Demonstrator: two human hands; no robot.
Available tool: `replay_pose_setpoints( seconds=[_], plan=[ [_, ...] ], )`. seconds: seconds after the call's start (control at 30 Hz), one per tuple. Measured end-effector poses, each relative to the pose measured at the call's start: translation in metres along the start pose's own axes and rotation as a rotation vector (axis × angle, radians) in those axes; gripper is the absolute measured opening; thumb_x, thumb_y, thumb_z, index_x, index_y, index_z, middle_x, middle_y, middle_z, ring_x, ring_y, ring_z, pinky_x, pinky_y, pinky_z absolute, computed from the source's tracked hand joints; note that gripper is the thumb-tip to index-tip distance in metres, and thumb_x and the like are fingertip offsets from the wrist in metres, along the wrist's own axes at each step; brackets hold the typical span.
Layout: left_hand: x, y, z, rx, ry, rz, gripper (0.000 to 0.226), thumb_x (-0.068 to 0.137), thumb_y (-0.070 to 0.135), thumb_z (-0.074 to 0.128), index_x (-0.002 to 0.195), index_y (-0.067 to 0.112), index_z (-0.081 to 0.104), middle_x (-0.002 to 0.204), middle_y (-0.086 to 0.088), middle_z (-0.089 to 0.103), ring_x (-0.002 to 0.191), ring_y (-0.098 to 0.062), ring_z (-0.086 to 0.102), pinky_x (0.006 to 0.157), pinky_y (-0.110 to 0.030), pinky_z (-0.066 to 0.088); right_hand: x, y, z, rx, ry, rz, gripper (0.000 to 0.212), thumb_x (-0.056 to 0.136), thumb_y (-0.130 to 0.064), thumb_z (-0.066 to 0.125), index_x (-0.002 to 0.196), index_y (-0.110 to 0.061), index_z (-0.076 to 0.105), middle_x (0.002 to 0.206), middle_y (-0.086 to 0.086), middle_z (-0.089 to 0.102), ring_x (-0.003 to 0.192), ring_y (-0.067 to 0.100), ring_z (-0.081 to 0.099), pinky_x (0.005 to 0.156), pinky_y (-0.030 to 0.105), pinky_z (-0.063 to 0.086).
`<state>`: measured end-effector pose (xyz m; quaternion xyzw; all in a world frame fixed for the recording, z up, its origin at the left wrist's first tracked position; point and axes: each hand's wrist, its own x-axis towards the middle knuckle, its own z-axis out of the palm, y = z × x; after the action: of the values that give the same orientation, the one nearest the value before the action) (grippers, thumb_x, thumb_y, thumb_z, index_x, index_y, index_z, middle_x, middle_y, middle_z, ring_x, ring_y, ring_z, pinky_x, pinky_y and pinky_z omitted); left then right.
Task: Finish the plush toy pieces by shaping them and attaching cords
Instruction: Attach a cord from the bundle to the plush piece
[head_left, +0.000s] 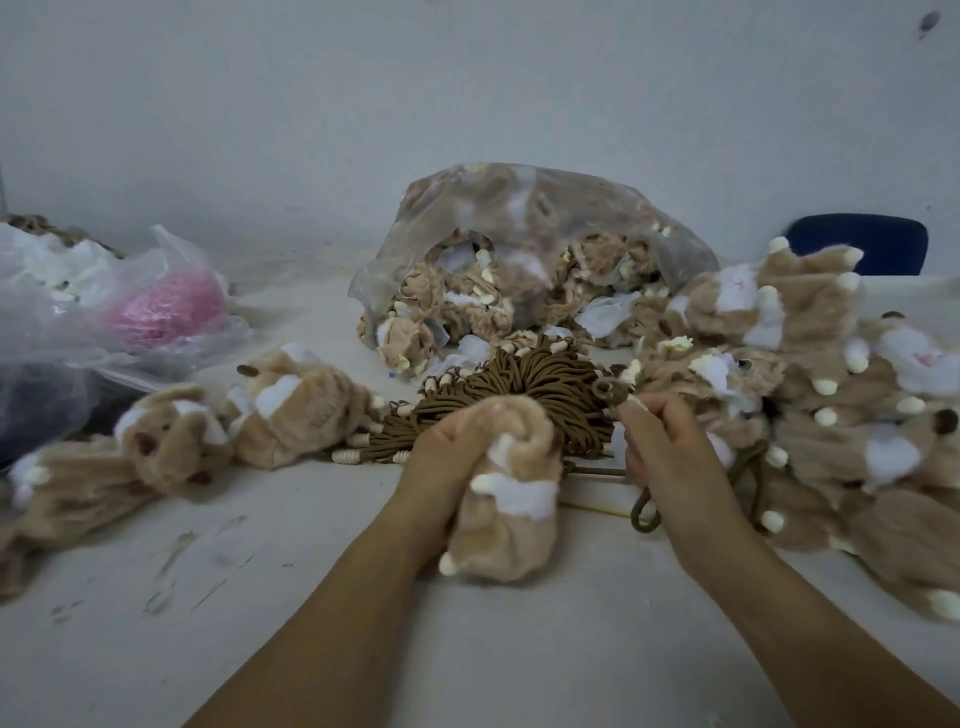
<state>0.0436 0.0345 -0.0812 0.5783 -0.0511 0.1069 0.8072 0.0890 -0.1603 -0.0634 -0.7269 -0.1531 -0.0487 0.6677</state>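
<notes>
A tan plush toy piece (506, 514) with white patches and cream tips hangs over the table in front of me. My left hand (447, 457) grips its upper end, fingers curled round the fur. My right hand (670, 457) pinches a brown cord (644, 512), whose loop dangles below the hand. Behind both hands lies a bundle of brown cords (524, 384) with cream beads on their ends.
A clear bag of plush pieces (524, 249) stands at the back centre. Plush pieces are piled on the right (831, 389) and lie on the left (208, 431). Plastic bags (119, 312), one with pink material, sit far left. A blue chair back (862, 249) shows behind the white table (311, 597).
</notes>
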Motion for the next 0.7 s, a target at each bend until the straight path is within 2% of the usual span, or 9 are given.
replay_pose_setpoints(
  seconds=[0.07, 0.13, 0.2, 0.3, 0.37, 0.47, 0.53, 0.6, 0.7],
  plan=[
    [-0.002, -0.004, 0.010, 0.240, 0.201, 0.042, 0.034, 0.077, 0.048, 0.079, 0.088, 0.016, 0.072, 0.077, 0.001, 0.071, 0.069, -0.009, 0.064, 0.060, -0.021, 0.052, -0.004, 0.001, 0.000, 0.011, 0.071, -0.077, 0.033, 0.092, -0.054, 0.049, 0.080, -0.023, 0.053, 0.048, -0.015, 0.039, 0.045, 0.004, 0.034, 0.047, 0.025, 0.032],
    [-0.006, -0.006, 0.015, 0.506, 0.324, 0.162, 0.024, 0.083, 0.046, 0.073, 0.082, 0.022, 0.070, 0.074, 0.005, 0.069, 0.064, 0.000, 0.061, 0.058, -0.014, 0.048, -0.005, -0.004, -0.003, 0.039, 0.110, -0.178, 0.034, 0.093, -0.056, 0.046, 0.077, -0.026, 0.051, 0.048, -0.013, 0.044, 0.043, 0.002, 0.036, 0.040, 0.018, 0.032],
    [-0.007, -0.007, 0.019, 0.723, 0.282, 0.259, 0.025, 0.087, 0.045, 0.068, 0.076, 0.024, 0.065, 0.072, 0.008, 0.065, 0.060, 0.001, 0.055, 0.054, -0.011, 0.042, -0.006, -0.006, -0.003, 0.030, 0.089, -0.224, 0.025, 0.090, -0.055, 0.048, 0.077, -0.034, 0.051, 0.054, -0.011, 0.052, 0.048, 0.003, 0.044, 0.044, 0.020, 0.039],
    [-0.007, -0.011, 0.027, 0.829, 0.129, 0.327, 0.024, 0.084, 0.049, 0.062, 0.081, 0.026, 0.066, 0.078, 0.013, 0.064, 0.069, -0.002, 0.057, 0.060, -0.010, 0.041, -0.011, 0.001, 0.002, -0.113, -0.004, -0.235, 0.008, 0.092, -0.040, 0.053, 0.087, -0.035, 0.054, 0.077, -0.012, 0.061, 0.065, 0.005, 0.055, 0.061, 0.027, 0.049],
    [-0.007, -0.009, 0.028, 0.848, 0.043, 0.336, 0.020, 0.086, 0.046, 0.060, 0.088, 0.027, 0.067, 0.081, 0.013, 0.063, 0.077, -0.002, 0.059, 0.066, -0.009, 0.041, -0.014, 0.004, 0.005, -0.201, -0.038, -0.289, 0.004, 0.095, -0.030, 0.052, 0.093, -0.034, 0.053, 0.084, -0.019, 0.061, 0.071, -0.002, 0.057, 0.062, 0.015, 0.046],
    [-0.008, -0.004, 0.024, 0.834, -0.050, 0.303, 0.021, 0.084, 0.055, 0.056, 0.095, 0.039, 0.063, 0.091, 0.014, 0.065, 0.086, -0.002, 0.061, 0.073, -0.015, 0.046, -0.015, 0.002, 0.006, -0.251, -0.043, -0.320, 0.017, 0.098, -0.024, 0.046, 0.110, -0.033, 0.053, 0.086, -0.020, 0.056, 0.079, -0.010, 0.053, 0.067, 0.004, 0.039],
    [-0.010, -0.003, 0.025, 0.881, -0.088, 0.265, 0.020, 0.083, 0.055, 0.055, 0.091, 0.039, 0.063, 0.089, 0.017, 0.065, 0.082, -0.002, 0.061, 0.070, -0.020, 0.048, -0.015, 0.002, 0.004, -0.265, -0.049, -0.283, 0.026, 0.099, -0.026, 0.041, 0.121, -0.033, 0.052, 0.083, -0.023, 0.050, 0.076, -0.011, 0.050, 0.067, 0.005, 0.037],
    [-0.010, -0.005, 0.028, 0.936, -0.098, 0.299, 0.005, 0.085, 0.041, 0.056, 0.081, 0.038, 0.056, 0.081, 0.023, 0.059, 0.072, 0.002, 0.055, 0.062, -0.013, 0.040, -0.016, 0.000, 0.002, -0.234, -0.066, -0.245, 0.026, 0.097, -0.040, 0.040, 0.119, -0.036, 0.054, 0.088, -0.023, 0.053, 0.082, -0.010, 0.052, 0.071, 0.007, 0.039],
    [-0.009, -0.006, 0.030, 0.953, -0.071, 0.419, 0.030, 0.083, 0.016, 0.056, 0.077, 0.042, 0.044, 0.078, 0.025, 0.052, 0.069, 0.005, 0.049, 0.061, -0.007, 0.033, -0.017, -0.003, 0.000, -0.199, -0.074, -0.228, 0.026, 0.084, -0.057, 0.045, 0.101, -0.043, 0.057, 0.098, -0.020, 0.062, 0.094, -0.011, 0.055, 0.074, 0.004, 0.040]
  ],
)
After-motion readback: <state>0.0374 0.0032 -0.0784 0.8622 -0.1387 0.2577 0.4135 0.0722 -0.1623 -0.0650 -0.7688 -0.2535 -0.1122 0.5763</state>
